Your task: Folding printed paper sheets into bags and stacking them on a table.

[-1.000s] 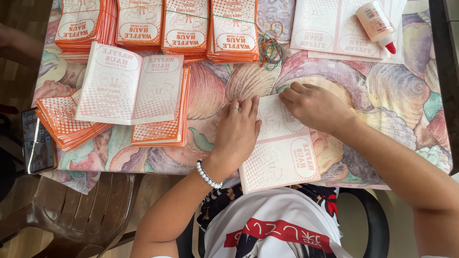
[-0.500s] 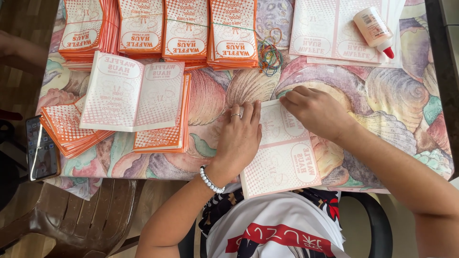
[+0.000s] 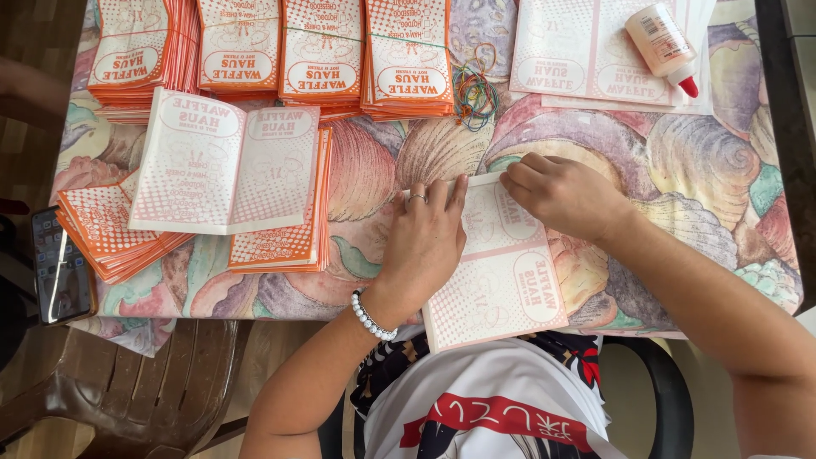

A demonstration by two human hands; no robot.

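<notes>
Since the earlier frame both hands have shifted slightly toward the far end of the paper sheet (image 3: 501, 272); the left hand (image 3: 425, 242) lies flat, fingers extended, pressing the sheet's left edge; the right hand (image 3: 561, 194) has fingers curled, pinching the sheet's far corner; the sheet lies at the table (image 3: 680, 212)'s near edge, overhanging it; a glue bottle (image 3: 661, 38) rests near the far right corner; rubber bands (image 3: 474, 85) lie beside the stacked bags (image 3: 323, 55).
</notes>
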